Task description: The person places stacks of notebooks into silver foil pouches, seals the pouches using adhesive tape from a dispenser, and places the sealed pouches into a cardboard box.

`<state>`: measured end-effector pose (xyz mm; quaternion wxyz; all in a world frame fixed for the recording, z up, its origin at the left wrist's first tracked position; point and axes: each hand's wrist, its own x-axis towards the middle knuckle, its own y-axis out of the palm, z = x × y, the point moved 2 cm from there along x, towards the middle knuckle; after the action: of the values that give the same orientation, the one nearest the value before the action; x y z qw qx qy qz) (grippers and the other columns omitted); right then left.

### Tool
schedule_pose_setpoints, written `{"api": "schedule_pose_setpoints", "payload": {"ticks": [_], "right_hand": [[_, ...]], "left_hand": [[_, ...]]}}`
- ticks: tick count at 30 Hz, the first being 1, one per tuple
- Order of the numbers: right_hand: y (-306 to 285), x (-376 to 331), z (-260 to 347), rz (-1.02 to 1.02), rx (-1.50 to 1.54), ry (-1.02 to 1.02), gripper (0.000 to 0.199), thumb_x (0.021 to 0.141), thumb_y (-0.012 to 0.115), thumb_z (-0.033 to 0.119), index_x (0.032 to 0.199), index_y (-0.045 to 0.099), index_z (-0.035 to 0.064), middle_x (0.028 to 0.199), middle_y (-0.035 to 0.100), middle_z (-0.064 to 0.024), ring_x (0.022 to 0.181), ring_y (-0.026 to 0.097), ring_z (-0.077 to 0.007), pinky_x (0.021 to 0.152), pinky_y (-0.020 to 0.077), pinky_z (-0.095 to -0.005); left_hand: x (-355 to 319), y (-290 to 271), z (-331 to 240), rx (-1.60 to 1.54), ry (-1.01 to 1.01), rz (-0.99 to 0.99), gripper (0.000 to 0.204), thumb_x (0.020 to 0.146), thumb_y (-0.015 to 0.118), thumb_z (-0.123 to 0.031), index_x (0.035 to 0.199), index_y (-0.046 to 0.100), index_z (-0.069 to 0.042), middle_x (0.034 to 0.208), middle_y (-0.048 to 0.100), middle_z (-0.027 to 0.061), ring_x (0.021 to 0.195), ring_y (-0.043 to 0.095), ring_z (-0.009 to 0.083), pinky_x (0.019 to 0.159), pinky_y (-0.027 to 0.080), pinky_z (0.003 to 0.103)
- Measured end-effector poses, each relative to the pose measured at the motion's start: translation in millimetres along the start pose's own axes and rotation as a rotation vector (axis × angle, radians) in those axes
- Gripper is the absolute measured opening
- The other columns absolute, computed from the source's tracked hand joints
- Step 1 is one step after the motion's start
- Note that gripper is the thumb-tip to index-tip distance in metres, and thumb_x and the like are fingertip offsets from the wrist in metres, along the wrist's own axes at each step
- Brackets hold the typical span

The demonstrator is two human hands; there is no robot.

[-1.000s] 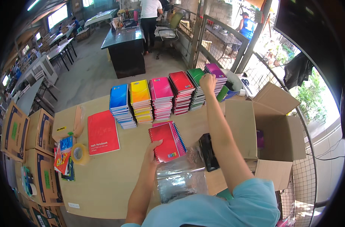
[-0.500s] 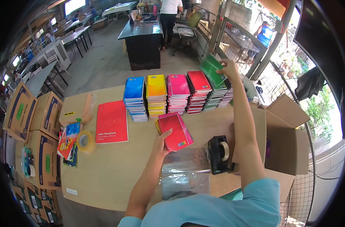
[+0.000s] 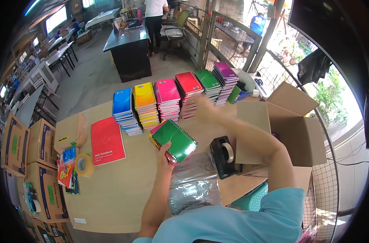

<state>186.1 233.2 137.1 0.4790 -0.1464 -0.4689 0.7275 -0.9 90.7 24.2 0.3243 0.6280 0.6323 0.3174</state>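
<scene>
Left hand (image 3: 164,152) — green notebook (image 3: 177,139)

Grey concrete floor (image 3: 91,79) runs toward 12 o'clock, where a dark desk (image 3: 130,50) and office chair (image 3: 174,28) stand. At 10 o'clock, rows of tables (image 3: 57,54) sit under bright windows (image 3: 57,18). A metal mesh fence (image 3: 229,40) spans 1 to 3 o'clock, with daylight and greenery (image 3: 328,95) beyond.

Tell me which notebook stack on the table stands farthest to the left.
The blue stack. It ends the row on the left, next to the yellow stack; the pink, red, green and purple stacks follow to its right.
</scene>
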Motion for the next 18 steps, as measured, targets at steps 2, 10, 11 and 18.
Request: {"api": "schedule_pose_setpoints", "payload": {"ticks": [2, 10, 11, 18], "right_hand": [[-50.2, 34.8, -69.4, -0.365, -0.307, 0.238, 0.03, 0.079, 0.074, 0.029, 0.1, 0.071, 0.0072, 0.109, 0.066, -0.0191, 0.101, 0.064, -0.0364, 0.085, 0.054, -0.0449], [-98.7, 54.6, -221.1, -0.23, -0.752, 0.271, 0.02, 0.079, 0.072, 0.022, 0.084, 0.071, 0.0026, 0.08, 0.069, -0.0217, 0.078, 0.069, -0.038, 0.072, 0.0558, -0.047], [-105.1, 53.7, -218.7, -0.24, -0.769, 0.265, 0.013, 0.08, 0.065, 0.013, 0.081, 0.07, 0.0009, 0.08, 0.069, -0.0232, 0.077, 0.07, -0.0374, 0.07, 0.0556, -0.0478], [-91.2, 26.0, 26.2, -0.33, -0.368, -0.138, 0.019, 0.077, 0.059, 0.007, 0.093, 0.071, 0.0076, 0.086, 0.069, -0.0208, 0.08, 0.068, -0.0373, 0.068, 0.0552, -0.0423]], "left_hand": [[-8.8, 5.5, -4.7, -0.086, -0.125, -0.035, 0.055, 0.083, 0.062, -0.015, 0.134, 0.045, -0.003, 0.12, 0.059, 0.0152, 0.107, 0.063, 0.03, 0.091, 0.055, 0.048], [5.1, -12.5, 19.1, -0.097, -0.149, -0.115, 0.055, 0.079, 0.063, -0.011, 0.131, 0.046, -0.002, 0.114, 0.061, 0.0157, 0.1, 0.064, 0.0337, 0.084, 0.056, 0.054], [5.9, -15.1, 20.3, -0.096, -0.141, -0.142, 0.055, 0.079, 0.063, -0.011, 0.131, 0.046, -0.002, 0.114, 0.061, 0.0157, 0.1, 0.064, 0.0337, 0.084, 0.056, 0.054], [-17.3, -11.4, 0.6, -0.112, 0.07, -0.253, 0.054, 0.078, 0.063, -0.001, 0.129, 0.046, -0.004, 0.11, 0.061, 0.0108, 0.096, 0.065, 0.0246, 0.082, 0.057, 0.038]]}}
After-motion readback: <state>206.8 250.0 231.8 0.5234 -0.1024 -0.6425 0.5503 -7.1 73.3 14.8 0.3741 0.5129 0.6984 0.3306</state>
